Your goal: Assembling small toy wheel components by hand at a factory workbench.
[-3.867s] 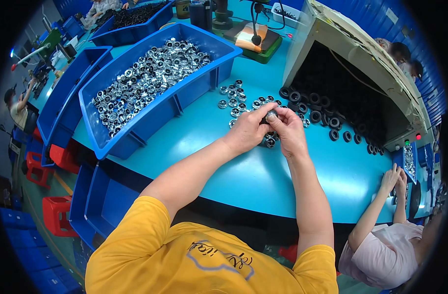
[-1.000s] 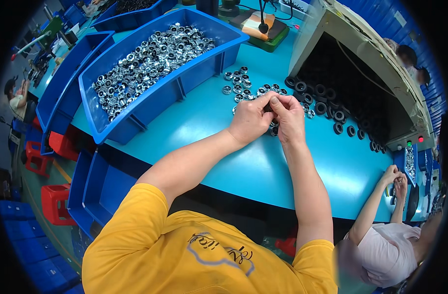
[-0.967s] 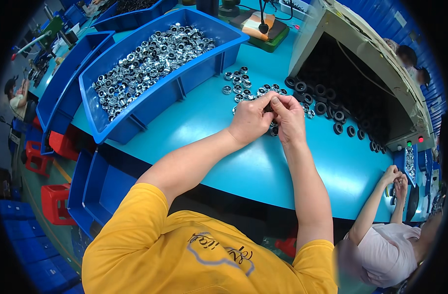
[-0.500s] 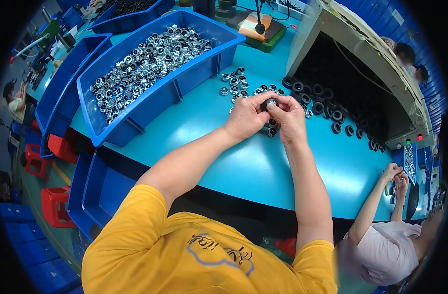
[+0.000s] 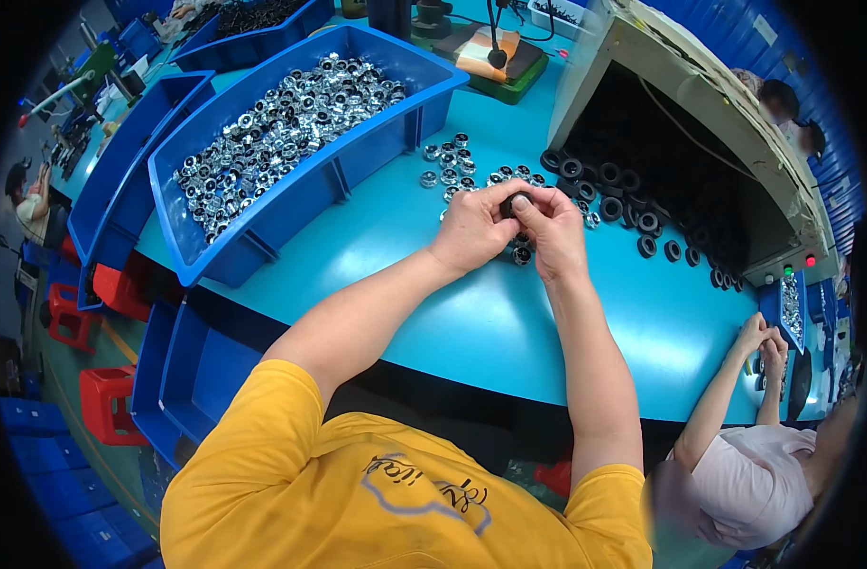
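Left hand and right hand pinched together on a small black ring, axis indiscernible, silver parts at eleven o'clock, teal table

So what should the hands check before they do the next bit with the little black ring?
1. Both hands on the small black ring: left hand and right hand pinch it together. Ok.
2. Ring seated straight: fingers hide it. Cannot tell.
3. Loose silver parts within reach on the table. Ok.
4. Black rings close on the right. Ok.
5. Blue bin holds plenty of silver parts. Ok.
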Available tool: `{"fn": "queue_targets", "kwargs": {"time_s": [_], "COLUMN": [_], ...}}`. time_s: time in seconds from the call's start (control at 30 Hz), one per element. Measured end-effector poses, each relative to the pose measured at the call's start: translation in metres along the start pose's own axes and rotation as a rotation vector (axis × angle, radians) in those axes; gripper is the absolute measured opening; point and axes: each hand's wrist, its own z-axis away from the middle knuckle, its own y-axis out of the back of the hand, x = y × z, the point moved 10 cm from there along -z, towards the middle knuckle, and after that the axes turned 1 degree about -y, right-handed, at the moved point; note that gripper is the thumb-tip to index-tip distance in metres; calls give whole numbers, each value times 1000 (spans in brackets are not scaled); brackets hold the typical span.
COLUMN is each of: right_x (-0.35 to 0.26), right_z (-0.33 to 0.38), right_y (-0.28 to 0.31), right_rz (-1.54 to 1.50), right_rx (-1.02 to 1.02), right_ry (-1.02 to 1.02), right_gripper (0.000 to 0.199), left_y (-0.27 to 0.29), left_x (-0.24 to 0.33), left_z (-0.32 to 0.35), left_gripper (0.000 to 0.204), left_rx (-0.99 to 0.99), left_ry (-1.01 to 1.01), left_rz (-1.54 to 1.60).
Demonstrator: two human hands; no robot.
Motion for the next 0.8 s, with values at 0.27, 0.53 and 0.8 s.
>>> {"fn": "queue_targets", "kwargs": {"time_s": [0.27,0.53,0.8], "right_x": [6,-6,-23], "right_z": [-1,-2,12], "right_y": [-4,8,-11], "right_rz": [-178,-208,27], "right_rx": [-134,-134,-38], "right_ry": [-125,-96,81], "right_gripper": [22,24,24], "left_y": [2,-16,-3], "left_x": [15,-10,-22], "left_z": [4,-4,-5], "left_gripper": [42,33,27], "left_rx": [12,-243,-77], "left_ry": [-160,178,248], "left_rz": [-71,336,444]}}
